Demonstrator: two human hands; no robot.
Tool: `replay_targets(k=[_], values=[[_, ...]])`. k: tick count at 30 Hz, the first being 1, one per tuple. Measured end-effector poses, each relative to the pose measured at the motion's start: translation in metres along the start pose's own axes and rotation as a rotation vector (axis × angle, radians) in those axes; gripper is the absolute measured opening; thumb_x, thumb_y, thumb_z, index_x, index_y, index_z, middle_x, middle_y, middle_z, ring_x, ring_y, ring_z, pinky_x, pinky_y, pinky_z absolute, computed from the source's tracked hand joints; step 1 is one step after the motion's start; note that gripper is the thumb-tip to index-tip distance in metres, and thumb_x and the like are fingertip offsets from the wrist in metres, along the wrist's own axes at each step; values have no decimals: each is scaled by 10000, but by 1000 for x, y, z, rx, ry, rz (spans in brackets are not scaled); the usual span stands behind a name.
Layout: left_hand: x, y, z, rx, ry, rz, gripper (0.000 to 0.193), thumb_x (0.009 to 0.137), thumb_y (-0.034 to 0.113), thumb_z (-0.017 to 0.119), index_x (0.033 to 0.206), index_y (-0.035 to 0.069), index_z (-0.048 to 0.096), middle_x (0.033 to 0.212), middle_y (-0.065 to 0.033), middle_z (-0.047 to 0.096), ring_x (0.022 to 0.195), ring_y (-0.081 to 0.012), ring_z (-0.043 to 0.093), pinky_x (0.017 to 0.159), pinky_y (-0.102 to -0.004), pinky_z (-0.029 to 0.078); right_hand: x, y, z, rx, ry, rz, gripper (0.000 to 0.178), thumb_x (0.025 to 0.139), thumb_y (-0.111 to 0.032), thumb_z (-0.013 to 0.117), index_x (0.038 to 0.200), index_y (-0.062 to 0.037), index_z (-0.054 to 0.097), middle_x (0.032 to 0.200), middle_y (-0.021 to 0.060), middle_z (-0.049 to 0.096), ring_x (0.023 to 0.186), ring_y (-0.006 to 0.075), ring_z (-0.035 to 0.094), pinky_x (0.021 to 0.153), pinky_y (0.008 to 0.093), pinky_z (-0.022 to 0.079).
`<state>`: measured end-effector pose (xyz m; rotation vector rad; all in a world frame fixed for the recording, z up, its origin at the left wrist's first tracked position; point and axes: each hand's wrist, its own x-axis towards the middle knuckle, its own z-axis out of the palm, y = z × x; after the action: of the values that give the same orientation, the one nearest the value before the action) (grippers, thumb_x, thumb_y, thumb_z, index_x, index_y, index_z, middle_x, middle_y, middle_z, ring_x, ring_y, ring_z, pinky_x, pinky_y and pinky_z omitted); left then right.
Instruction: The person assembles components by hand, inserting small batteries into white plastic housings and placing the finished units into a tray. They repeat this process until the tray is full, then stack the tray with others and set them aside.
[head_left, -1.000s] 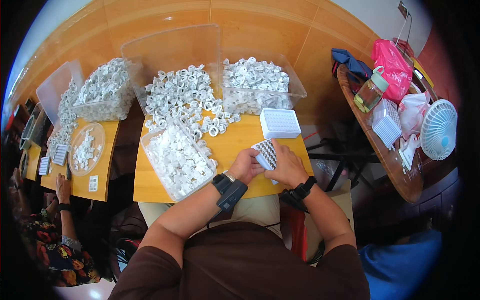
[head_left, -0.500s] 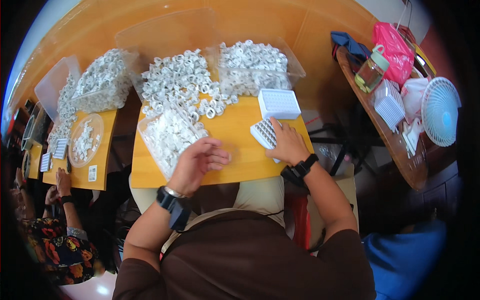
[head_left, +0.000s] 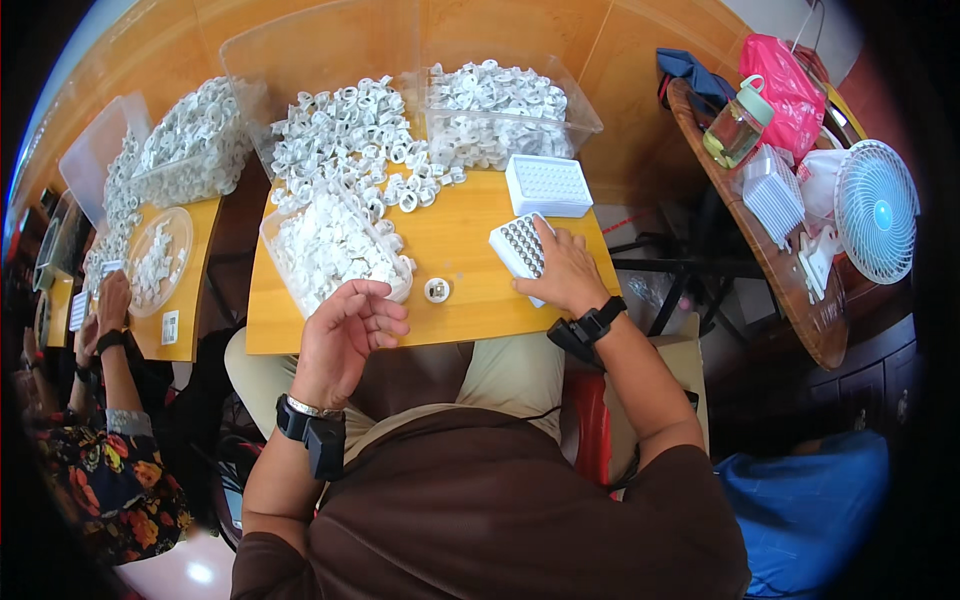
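Observation:
My left hand (head_left: 350, 335) hovers at the table's near edge, beside a clear bin of small white plastic parts (head_left: 330, 245). Its fingers are apart and slightly curled, with nothing visible in them. To its right, a single white ring-shaped piece with a metallic centre (head_left: 437, 290) lies on the wood. My right hand (head_left: 572, 272) grips the right side of a white tray (head_left: 506, 243), thumb at the near end and fingers toward the far end. Rows of small round metal pieces (head_left: 522, 240) fill the tray; the hand covers part of it.
Behind the right hand sits a white gridded block (head_left: 548, 186). Loose white rings (head_left: 350, 130) are heaped at the back, next to a full clear bin (head_left: 500, 115). A side table (head_left: 825, 335) holds a bottle (head_left: 740, 122) and a fan (head_left: 880, 212). Another person's hands (head_left: 112, 300) work at left.
My left hand has moved left and nearer to me; the white ring piece now shows on the table. My right hand stays at the tray. The whole view has shifted slightly.

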<state>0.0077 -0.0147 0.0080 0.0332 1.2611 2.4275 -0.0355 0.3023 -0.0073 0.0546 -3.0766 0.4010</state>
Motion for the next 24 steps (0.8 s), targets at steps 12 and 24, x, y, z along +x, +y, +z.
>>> replay_targets(k=[12, 24], values=[[0, -2, -19, -52, 22, 21, 291, 944, 241, 444, 1088, 5, 536, 920, -165, 645, 791, -230, 642, 683, -295, 524, -2, -1, 4, -25, 3, -12, 1037, 626, -500, 760, 1441, -50, 304, 1252, 231, 475, 1108, 390, 462, 953, 444, 379], [-5, 4, -12, -54, 22, 73, 295, 925, 229, 437, 1086, -2, 526, 923, -171, 637, 775, -230, 635, 687, -296, 519, -1, 17, -16, -25, 272, -187, 860, 710, -450, 738, 1380, -25, 406, 1296, 270, 477, 1187, 396, 445, 1017, 461, 334]])
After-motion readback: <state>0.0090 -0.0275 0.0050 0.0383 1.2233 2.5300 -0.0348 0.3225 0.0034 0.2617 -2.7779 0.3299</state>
